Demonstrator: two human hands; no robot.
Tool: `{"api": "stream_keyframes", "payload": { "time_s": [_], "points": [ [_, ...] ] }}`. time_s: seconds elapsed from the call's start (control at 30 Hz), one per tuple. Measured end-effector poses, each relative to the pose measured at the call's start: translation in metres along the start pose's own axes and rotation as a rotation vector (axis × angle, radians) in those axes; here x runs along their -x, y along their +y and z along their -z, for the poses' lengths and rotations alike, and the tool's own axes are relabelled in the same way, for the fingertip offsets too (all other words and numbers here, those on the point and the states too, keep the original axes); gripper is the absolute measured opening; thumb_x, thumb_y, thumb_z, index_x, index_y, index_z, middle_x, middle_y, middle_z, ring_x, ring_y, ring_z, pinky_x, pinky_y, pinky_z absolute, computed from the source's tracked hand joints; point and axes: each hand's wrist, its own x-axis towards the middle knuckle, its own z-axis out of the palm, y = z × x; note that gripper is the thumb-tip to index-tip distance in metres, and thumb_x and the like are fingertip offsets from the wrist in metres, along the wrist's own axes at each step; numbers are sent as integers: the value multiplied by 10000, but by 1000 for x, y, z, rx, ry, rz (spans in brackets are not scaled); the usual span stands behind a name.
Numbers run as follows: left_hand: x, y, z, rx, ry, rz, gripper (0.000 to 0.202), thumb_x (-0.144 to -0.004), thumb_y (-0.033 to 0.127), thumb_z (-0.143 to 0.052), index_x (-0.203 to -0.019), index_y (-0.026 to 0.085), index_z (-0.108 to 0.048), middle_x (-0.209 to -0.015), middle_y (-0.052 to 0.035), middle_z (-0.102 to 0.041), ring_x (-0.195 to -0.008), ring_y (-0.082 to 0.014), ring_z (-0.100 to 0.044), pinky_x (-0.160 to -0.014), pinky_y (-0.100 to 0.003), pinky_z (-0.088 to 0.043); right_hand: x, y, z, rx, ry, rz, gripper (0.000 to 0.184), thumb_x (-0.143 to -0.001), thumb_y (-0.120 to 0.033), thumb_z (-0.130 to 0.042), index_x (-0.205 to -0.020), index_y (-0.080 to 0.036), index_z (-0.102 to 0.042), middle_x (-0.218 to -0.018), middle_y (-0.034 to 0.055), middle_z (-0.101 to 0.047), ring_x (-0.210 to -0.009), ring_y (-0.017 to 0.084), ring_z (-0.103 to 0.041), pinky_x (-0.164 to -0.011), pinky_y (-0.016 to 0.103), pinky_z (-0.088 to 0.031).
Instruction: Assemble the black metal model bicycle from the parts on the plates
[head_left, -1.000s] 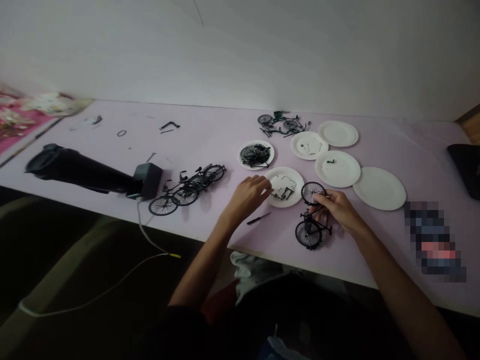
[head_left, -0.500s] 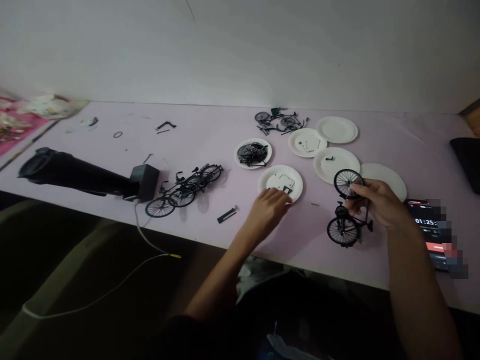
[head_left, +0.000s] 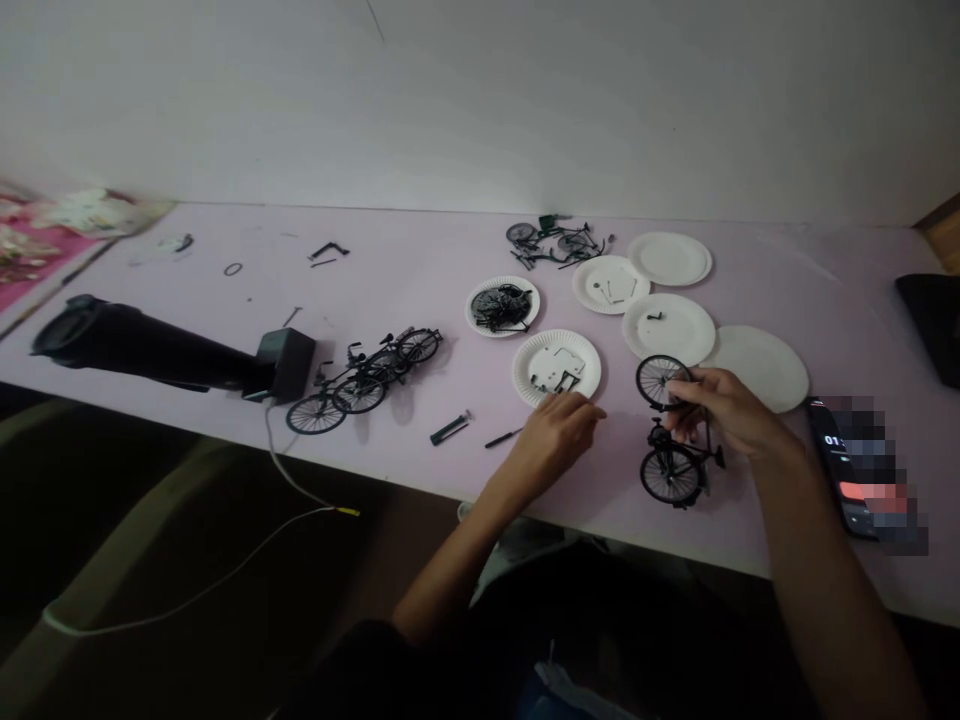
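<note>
My right hand (head_left: 727, 408) grips a small black model bicycle (head_left: 670, 474) by its frame, between its two spoked wheels. The bicycle is held on its end above the table's front part. To the left, my left hand (head_left: 556, 440) is closed in a pinch just in front of a fluted paper plate (head_left: 523, 372). Whatever sits between those fingertips is too small to make out. Small dark parts (head_left: 568, 382) lie on that plate. A thin black rod-like tool (head_left: 503, 437) rests on the table beside my left hand.
Model bicycles (head_left: 360, 385) stand by a black stand (head_left: 150, 340). A plate (head_left: 534, 312) of black wheels, loose bicycle parts (head_left: 559, 242), several white plates (head_left: 667, 258) and a phone (head_left: 847, 460) surround the work. A green-black pump-like piece (head_left: 450, 429) lies near the front edge.
My left hand has come off the plate, moving right and toward me, fingers pinched; the black rod is uncovered. The small thin piece on the table is no longer visible. The held bicycle moved slightly left.
</note>
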Motion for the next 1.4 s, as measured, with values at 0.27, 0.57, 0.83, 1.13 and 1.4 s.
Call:
{"api": "stream_keyframes", "payload": {
  "time_s": [0.27, 0.57, 0.83, 1.13, 1.4],
  "points": [
    [15, -1, 17, 634, 256, 290, 78, -905, 138, -619, -959, 187, -645, -911, -32, -687, -812, -141, -621, -709, -279, -453, -6, 8, -31, 125, -294, -98, 306, -827, -442, -706, -814, -150, -619, -625, 69, -736, -411, 126, -628, -374, 191, -464],
    [-15, 9, -12, 508, 211, 180, 56, -939, 230, -615, -948, 203, -664, -910, -46, -727, -847, -192, -635, -837, -384, -438, -11, 15, -32, 137, -378, -117, 312, -860, -425, -662, -996, -146, -639, -630, 30, -735, -429, 130, -643, -402, 205, -507],
    [-11, 7, -13, 479, 203, 185, 37, -925, 200, -643, -957, 209, -659, -914, -18, -731, -861, -180, -632, -847, -369, -400, -10, 13, -36, 126, -371, -115, 240, -877, -393, -652, -937, -161, -638, -617, 22, -732, -436, 124, -643, -407, 201, -510],
    [-9, 6, -15, 465, 207, 158, 24, -917, 201, -655, -937, 204, -669, -921, -24, -731, -864, -176, -647, -840, -359, -395, -12, 16, -36, 140, -367, -112, 219, -870, -379, -658, -907, -163, -640, -620, 31, -740, -436, 125, -647, -400, 199, -506],
    [-10, 5, -21, 432, 230, 124, 32, -927, 210, -646, -942, 202, -673, -931, -24, -729, -870, -163, -636, -841, -344, -385, -14, 19, -34, 157, -372, -115, 222, -894, -369, -638, -941, -152, -628, -633, 34, -738, -462, 129, -656, -406, 196, -506]
  ]
}}
